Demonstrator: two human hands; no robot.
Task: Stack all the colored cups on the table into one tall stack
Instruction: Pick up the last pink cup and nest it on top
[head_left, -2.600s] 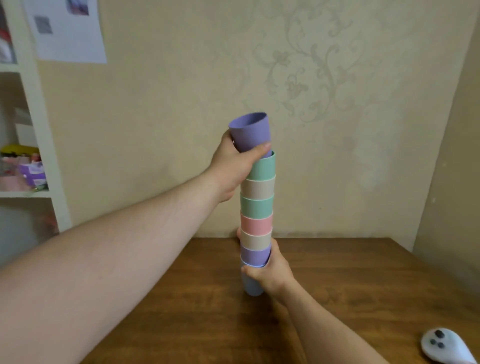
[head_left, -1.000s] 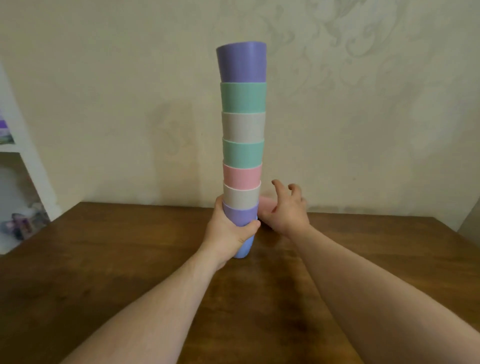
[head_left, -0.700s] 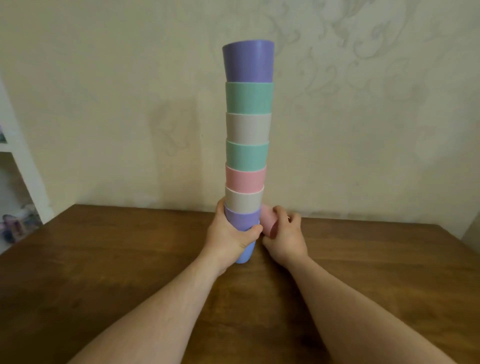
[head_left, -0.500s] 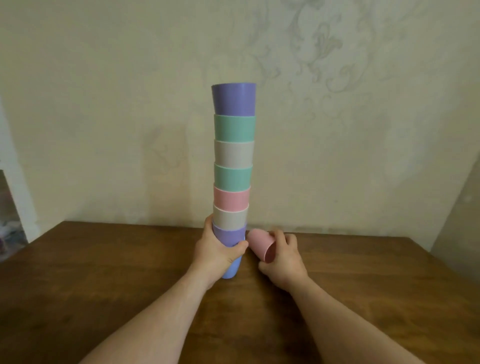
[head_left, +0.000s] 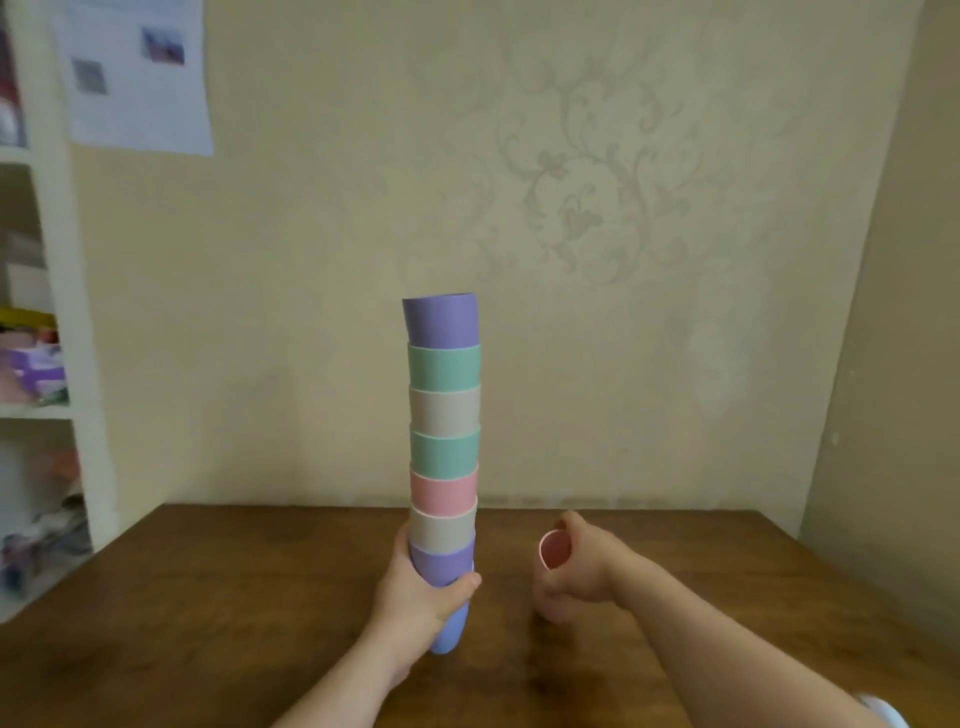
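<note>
Gripping the stack (head_left: 443, 467) low with my left hand (head_left: 418, 597), fingers wrapped around the bottom cups, I keep it upright on the tabletop (head_left: 208, 623). My right hand (head_left: 574, 574) is closed around the pink cup (head_left: 555, 551), which half a second ago lay tipped beside the stack's base and is now lifted clear to its right. It looks like the last loose cup, so it goes on the purple cup (head_left: 440, 319) topping the stack.
</note>
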